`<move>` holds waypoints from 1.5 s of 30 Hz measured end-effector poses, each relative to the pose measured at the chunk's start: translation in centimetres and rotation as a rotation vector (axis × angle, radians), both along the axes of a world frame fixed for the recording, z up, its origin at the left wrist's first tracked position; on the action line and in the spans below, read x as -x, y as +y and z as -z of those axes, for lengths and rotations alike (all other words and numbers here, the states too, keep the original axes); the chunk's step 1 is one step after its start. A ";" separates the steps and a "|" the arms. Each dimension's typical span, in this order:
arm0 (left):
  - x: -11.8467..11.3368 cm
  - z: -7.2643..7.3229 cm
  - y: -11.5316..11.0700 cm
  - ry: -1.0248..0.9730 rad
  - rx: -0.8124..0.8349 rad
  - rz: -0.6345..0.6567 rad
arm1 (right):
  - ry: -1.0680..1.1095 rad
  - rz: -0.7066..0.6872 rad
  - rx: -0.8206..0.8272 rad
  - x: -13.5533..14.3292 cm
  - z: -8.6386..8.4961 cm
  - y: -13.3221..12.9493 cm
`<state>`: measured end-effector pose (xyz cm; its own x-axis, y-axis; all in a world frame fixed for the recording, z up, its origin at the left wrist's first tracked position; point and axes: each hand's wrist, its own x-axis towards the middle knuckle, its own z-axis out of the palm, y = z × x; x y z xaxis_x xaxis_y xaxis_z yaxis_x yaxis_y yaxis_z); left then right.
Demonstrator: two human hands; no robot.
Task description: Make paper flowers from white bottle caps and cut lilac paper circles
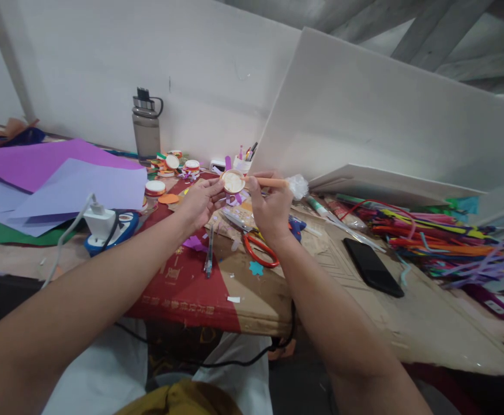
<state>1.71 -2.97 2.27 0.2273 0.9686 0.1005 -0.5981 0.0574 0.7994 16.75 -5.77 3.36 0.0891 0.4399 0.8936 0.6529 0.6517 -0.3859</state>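
Between the thumb and fingers of my left hand (206,199) is a small round lid-like piece (233,181) with a cream face and darker rim. My right hand (273,204) grips an orange stick (267,182), its tip at the right edge of the round piece. Clear crinkled plastic (297,187) sits at the stick's other end. Below the hands lie scissors with orange-red handles (260,251), a pen (209,253) and a teal paper cutout (256,268). A blue tool (297,226), partly hidden by my right wrist, lies beside them.
Several similar round pieces (155,188) stand behind on the left, near a water bottle (147,129). Coloured paper sheets (83,184) and a plugged-in power strip (112,230) lie left. At right are a phone (372,266) and a pile of pipe cleaners (437,233).
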 end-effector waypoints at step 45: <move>0.6 0.9 1.4 -0.044 0.037 -0.064 | 0.059 -0.030 0.041 -0.2 0.1 0.5</move>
